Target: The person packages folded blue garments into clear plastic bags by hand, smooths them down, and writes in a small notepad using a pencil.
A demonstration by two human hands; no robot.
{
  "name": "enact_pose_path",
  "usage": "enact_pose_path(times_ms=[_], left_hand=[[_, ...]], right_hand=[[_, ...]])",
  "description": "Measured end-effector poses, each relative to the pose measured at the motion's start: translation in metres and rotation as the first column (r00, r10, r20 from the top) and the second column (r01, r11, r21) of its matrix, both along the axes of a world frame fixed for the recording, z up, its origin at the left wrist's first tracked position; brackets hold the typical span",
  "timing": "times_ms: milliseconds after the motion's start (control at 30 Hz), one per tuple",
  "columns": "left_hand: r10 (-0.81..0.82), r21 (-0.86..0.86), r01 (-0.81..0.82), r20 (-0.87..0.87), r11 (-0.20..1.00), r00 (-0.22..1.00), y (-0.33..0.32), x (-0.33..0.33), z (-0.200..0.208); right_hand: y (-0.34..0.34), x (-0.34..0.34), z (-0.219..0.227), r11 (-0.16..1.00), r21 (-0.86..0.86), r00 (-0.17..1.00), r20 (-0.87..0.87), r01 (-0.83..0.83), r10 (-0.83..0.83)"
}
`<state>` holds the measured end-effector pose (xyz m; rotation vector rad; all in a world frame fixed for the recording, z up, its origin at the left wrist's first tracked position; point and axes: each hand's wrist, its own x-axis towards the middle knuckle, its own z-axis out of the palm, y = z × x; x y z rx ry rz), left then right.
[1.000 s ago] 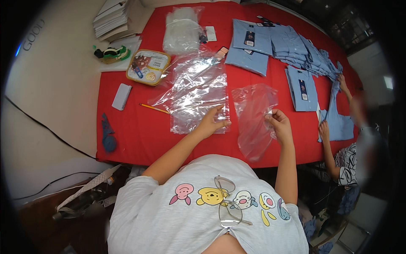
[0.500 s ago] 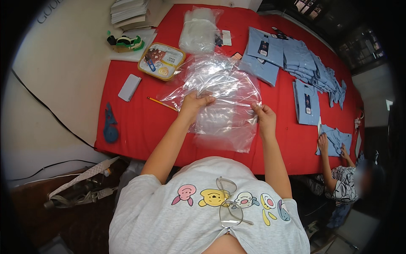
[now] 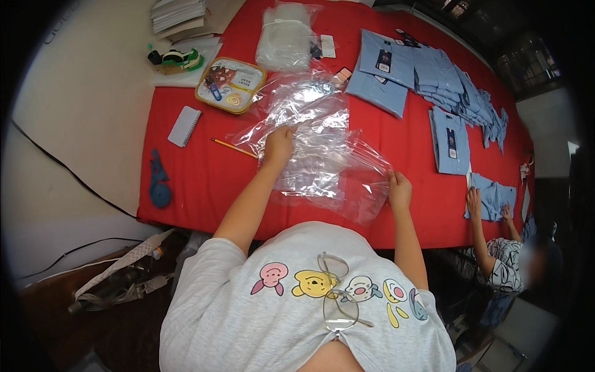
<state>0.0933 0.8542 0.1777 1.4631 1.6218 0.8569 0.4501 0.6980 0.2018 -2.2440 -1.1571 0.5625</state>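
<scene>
right hand (image 3: 400,188): grip pinches clear plastic bag (image 3: 367,183). left hand (image 3: 279,147): fingertips hidden; grip cannot be determined. thin yellow pencil (image 3: 234,148) lies left on red-covered desk (image 3: 201,186).

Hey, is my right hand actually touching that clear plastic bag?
Touching. The head view shows your right hand pinching the right edge of the clear plastic bag between thumb and fingers, the film pulled into creases leading to the grip.

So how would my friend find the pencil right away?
On the red table, look left, below the yellow-rimmed tub. The pencil lies between the white notepad and clear plastic bags. Unlike them, it's a thin yellow stick.
</scene>
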Motion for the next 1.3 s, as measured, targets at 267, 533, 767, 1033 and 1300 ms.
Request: enact_pose_path(times_ms=[267, 533, 767, 1033, 1300], left_hand=[[-0.249, 0.161, 0.410, -0.581, 0.898, 0.774, -0.017, 0.024, -0.015], [-0.163, 0.183, 0.309, -0.551, 0.933, 0.818, -0.002, -0.010, -0.014], [0.060, 0.119, -0.023, -0.318, 0.993, 0.946, 0.033, 0.000, 0.028], [-0.081, 0.378, 0.552, -0.768, 0.744, 0.635, 0.005, 0.037, 0.026], [-0.226, 0.034, 0.404, -0.783, 0.914, 0.579, 0.046, 0.050, -0.011]], right_hand=[[-0.065, 0.062, 0.005, 0.990, 0.105, 0.984, -0.138, -0.097, 0.111], [-0.225, 0.252, 0.029, 0.993, 0.043, 0.989, -0.107, 0.111, -0.106], [-0.275, 0.207, 0.005, 0.943, 0.150, 0.903, -0.364, 0.297, -0.226], [-0.288, 0.136, -0.042, 0.881, 0.056, 0.731, -0.584, 0.470, -0.353], [-0.273, 0.099, 0.021, 0.971, -0.062, 0.853, -0.468, 0.230, -0.231]])
